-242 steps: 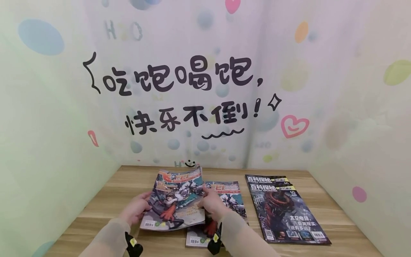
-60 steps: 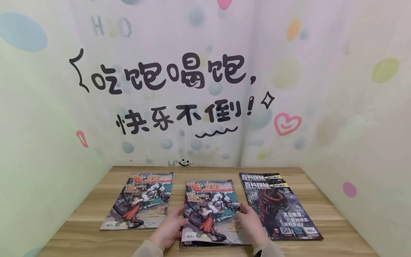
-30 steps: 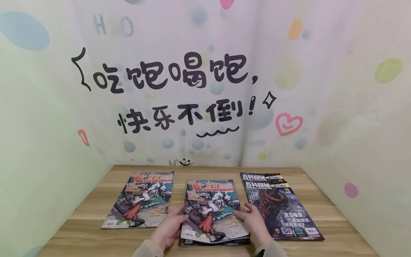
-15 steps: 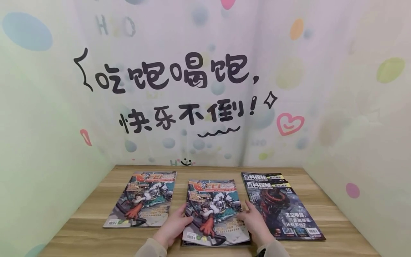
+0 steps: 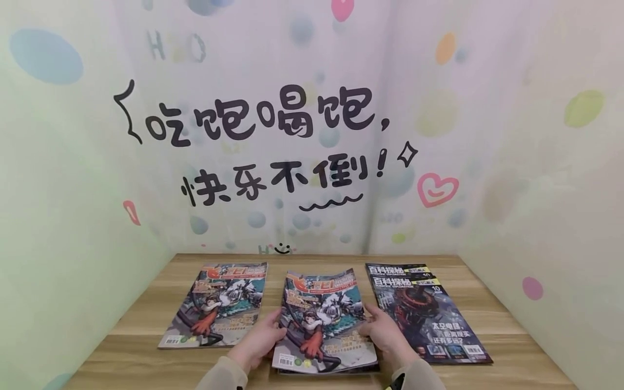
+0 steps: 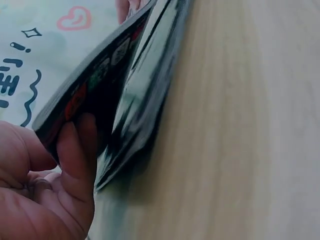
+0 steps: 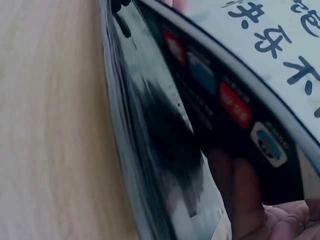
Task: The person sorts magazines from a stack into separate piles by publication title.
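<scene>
Nearest, two pale sleeves (image 5: 221,375) lead to the left hand (image 5: 257,340) and the right hand (image 5: 387,335), with the centre magazine (image 5: 325,319) squarely between them, neither hand clearly nearer. Its long axis runs away from the person, so each hand pinches a long edge, thumb above and fingers (image 7: 245,200) curled beneath. The wrist views show a wedge of open space under it, over a lower magazine (image 7: 125,130); whether the two touch at the far end cannot be told. Just beyond the left hand lies a matching magazine (image 5: 216,309), flat and slightly slanted; beyond the right, a dark magazine (image 5: 434,319) overlaps another dark copy (image 5: 395,270). All lie on a wood-grain tabletop (image 5: 117,352), ending at a pale wall (image 5: 273,32) with black lettering (image 5: 294,111).
</scene>
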Action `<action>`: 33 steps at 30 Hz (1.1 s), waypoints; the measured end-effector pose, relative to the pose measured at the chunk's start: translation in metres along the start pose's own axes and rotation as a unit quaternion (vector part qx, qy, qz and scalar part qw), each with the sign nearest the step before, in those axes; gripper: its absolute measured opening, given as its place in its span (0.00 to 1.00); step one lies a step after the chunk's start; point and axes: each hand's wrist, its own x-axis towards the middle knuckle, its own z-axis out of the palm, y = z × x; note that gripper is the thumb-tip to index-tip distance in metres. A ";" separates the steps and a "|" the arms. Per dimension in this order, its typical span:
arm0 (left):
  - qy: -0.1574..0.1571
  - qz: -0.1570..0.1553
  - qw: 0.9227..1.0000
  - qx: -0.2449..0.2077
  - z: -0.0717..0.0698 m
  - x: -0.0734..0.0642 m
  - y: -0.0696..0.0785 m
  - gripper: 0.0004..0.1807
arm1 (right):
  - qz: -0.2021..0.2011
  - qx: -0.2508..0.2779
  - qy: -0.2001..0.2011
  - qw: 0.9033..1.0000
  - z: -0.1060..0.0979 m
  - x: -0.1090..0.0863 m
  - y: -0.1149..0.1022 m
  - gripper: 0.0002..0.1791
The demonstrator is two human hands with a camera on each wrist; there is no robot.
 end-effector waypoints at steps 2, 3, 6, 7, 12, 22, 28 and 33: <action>0.008 0.006 1.000 0.002 -0.004 -0.002 0.002 0.35 | -0.008 0.006 0.002 1.000 0.002 -0.001 -0.003 0.43; 0.012 0.008 1.000 0.001 -0.006 -0.004 0.004 0.35 | -0.010 0.004 0.005 1.000 0.004 -0.002 -0.005 0.43; 0.019 0.011 1.000 -0.002 -0.014 -0.007 0.008 0.35 | -0.017 -0.003 0.012 1.000 0.011 -0.001 -0.010 0.41; 0.021 0.006 1.000 -0.002 -0.017 -0.008 0.009 0.35 | -0.021 -0.003 0.013 1.000 0.014 -0.001 -0.012 0.41; 0.037 -0.027 0.999 0.008 -0.038 -0.017 0.010 0.36 | -0.054 0.027 -0.005 0.998 0.035 -0.001 -0.019 0.43; 0.076 -0.042 0.996 0.013 -0.087 -0.034 -0.002 0.35 | -0.057 0.058 -0.053 0.995 0.087 0.001 -0.037 0.43; 0.065 -0.041 0.997 -0.005 -0.116 -0.043 -0.013 0.36 | -0.058 0.073 -0.060 0.994 0.115 0.003 -0.045 0.44; 0.062 -0.042 0.997 -0.007 -0.137 -0.049 -0.022 0.35 | -0.054 0.082 -0.061 0.993 0.136 0.004 -0.049 0.44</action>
